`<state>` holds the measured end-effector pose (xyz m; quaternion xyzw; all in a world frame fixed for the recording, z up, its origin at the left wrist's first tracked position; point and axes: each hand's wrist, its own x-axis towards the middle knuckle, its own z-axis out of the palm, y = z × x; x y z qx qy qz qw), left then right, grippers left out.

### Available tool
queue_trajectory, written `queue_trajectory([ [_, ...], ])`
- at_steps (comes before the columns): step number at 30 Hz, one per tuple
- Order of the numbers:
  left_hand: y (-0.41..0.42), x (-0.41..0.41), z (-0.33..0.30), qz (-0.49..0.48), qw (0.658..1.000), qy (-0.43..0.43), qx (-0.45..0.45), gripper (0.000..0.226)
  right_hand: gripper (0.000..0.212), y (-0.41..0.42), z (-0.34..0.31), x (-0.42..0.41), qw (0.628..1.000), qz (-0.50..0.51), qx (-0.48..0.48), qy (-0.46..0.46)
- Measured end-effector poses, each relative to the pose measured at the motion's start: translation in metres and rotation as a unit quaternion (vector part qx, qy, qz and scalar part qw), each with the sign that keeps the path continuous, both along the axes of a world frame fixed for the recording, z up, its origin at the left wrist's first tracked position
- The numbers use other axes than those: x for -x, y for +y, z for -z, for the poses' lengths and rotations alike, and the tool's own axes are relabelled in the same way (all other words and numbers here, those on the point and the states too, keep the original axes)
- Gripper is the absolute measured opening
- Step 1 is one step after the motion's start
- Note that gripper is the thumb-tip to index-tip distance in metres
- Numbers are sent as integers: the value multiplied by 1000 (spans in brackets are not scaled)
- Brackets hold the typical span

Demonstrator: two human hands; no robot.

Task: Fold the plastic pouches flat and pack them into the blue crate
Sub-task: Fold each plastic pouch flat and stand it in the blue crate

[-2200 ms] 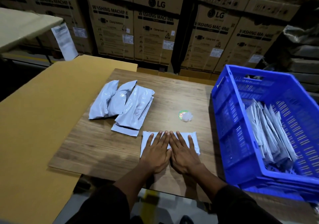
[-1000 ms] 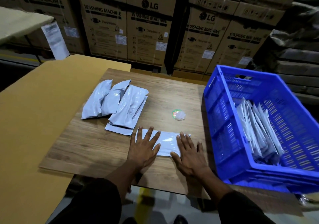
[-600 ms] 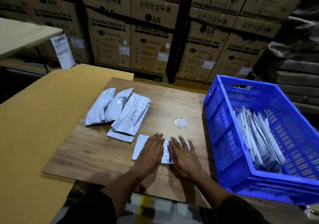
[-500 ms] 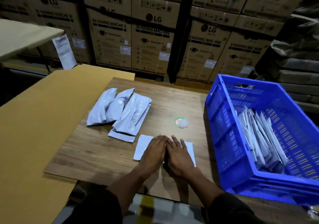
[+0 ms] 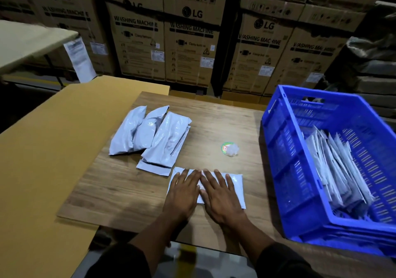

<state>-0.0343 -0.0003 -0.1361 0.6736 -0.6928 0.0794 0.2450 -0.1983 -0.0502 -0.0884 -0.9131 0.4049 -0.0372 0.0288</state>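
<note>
A folded white plastic pouch (image 5: 235,183) lies flat near the front of the wooden board (image 5: 120,192). My left hand (image 5: 184,192) and my right hand (image 5: 220,194) press down on it side by side, fingers straight and slightly spread. A pile of puffy grey-white pouches (image 5: 154,136) sits to the upper left of my hands. The blue crate (image 5: 285,170) stands at the right, holding a row of several folded pouches (image 5: 334,170) leaning on edge.
A small round green sticker with a crumpled clear scrap (image 5: 229,148) lies mid-board. A yellow cardboard sheet (image 5: 42,160) covers the left side. Stacked washing-machine cartons (image 5: 192,42) form a wall behind. A pale table (image 5: 25,39) is at far left.
My hands slid together to the pouch's middle half a second ago and have now spread slightly apart, still pressing it flat. The pouch stays in place.
</note>
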Motion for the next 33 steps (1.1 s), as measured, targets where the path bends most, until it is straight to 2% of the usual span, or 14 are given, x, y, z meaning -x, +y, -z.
queue_trajectory([
  [5, 8, 0, -8, -24, 1000, -18, 3, 47, 67, 3, 6, 1, 999, 48, -10, 3],
  [15, 8, 1, -14, -21, 999, -22, -44, 49, 55, -1, 9, 3, 998, 51, 3, 22],
  [20, 9, -1, -17, -15, 999, -15, -48, 50, 58, -1, 9, 7, 999, 46, -4, 29],
  [27, 9, 0, -14, -16, 1000, 0, 6, 47, 67, 3, 10, 35, 997, 77, -7, 5],
  [33, 7, 0, -13, -18, 1000, 0, -2, 47, 68, 1, 6, 38, 996, 83, -31, 4],
])
